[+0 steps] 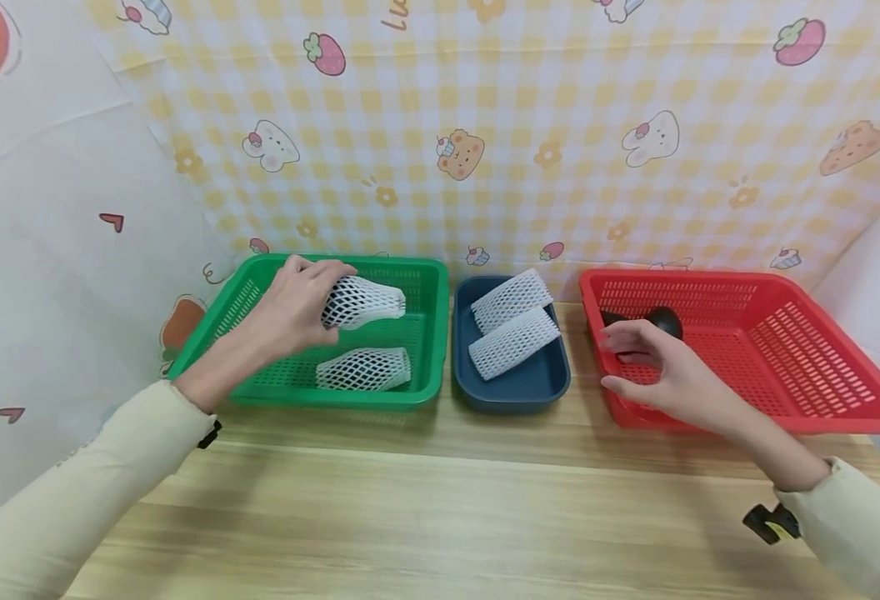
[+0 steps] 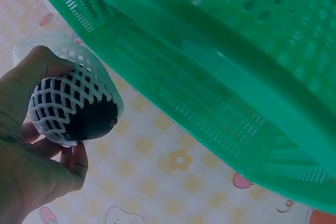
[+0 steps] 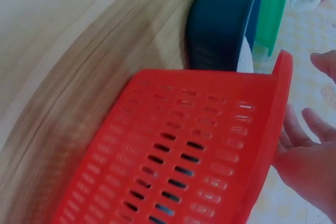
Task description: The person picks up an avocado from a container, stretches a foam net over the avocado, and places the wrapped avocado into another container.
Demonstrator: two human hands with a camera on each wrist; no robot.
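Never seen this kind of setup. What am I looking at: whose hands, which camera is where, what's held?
No robot here: just a person's two bare hands. The wide picture comes from a head camera looking down; the other two come from wrist cameras, one per arm.

On the wooden table stand a green basket, a dark blue tray with two white foam nets, upper and lower, and a red basket with dark items inside.

The left hand grips a netted dark item above the green basket, where another netted item lies. The right hand, at the red basket, appears to hold nothing.
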